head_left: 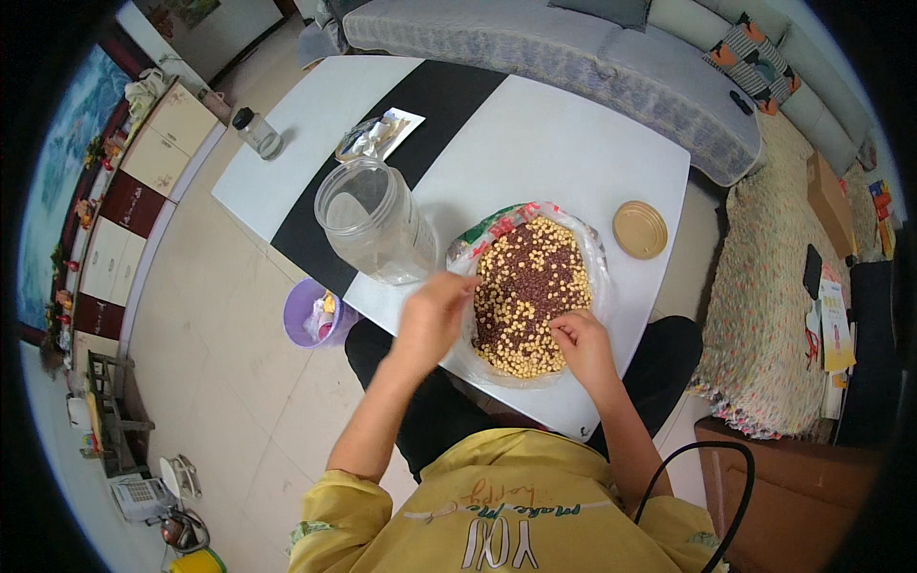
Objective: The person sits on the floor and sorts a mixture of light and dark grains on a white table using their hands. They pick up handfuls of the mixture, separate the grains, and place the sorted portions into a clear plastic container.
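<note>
A clear plastic bag (600,277) with a printed red and green edge lies spread on the table, heaped with yellow soybeans (521,358) and small dark red beans (531,267) mixed together. My right hand (585,351) is at the near right part of the heap, thumb and fingertips pinched together over the beans; anything between them is too small to see. At the heap's left edge, just above the bag, is my left hand (432,317), slightly blurred, its fingers drawn together; their contents are hidden. A large clear open jar (382,234) stands beyond my left hand.
A round gold lid (640,230) lies right of the bag on the white table (583,124). A foil packet (377,136) and a black-capped glass jar (258,134) are farther left. A purple bin (304,313) stands on the floor by the table's left edge; a sofa (535,48) lies beyond.
</note>
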Motion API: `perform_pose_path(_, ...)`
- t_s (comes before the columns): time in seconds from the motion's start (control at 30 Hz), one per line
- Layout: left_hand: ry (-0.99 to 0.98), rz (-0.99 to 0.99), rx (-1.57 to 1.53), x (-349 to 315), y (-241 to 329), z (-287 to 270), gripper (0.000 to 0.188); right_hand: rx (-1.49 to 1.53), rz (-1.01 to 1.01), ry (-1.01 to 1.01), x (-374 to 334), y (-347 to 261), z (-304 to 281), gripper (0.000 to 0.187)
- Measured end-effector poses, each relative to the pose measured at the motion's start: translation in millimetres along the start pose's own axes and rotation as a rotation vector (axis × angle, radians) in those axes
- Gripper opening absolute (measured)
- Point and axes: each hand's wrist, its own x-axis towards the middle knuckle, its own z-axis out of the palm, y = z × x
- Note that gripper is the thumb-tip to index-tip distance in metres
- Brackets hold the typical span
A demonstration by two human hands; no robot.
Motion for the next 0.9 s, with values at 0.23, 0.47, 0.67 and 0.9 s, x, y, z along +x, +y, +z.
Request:
perform_pose_path(0.23, -0.17, -0.09, 0.044, -17, -24, 68, 0.028, -0.019, 0.01, -0.001, -3, 5, -1, 0.01)
perform_pose_path(0.47, -0.223, -0.115, 0.043, -19, -26, 71, 0.013, -0.053, 0.03, -0.013, -4, 1, -4, 0.009)
perform_pose_path(0.67, -0.205, -0.168, 0.009, -17, -1, 55, 0.019, -0.038, 0.02, -0.015, -4, 4, -2, 0.009)
perform_pose_path(0.9, -0.312, -0.046, -0.086, -22, -9, 59, 0.036, -0.016, 0.013, -0.01, -3, 3, -2, 0.008)
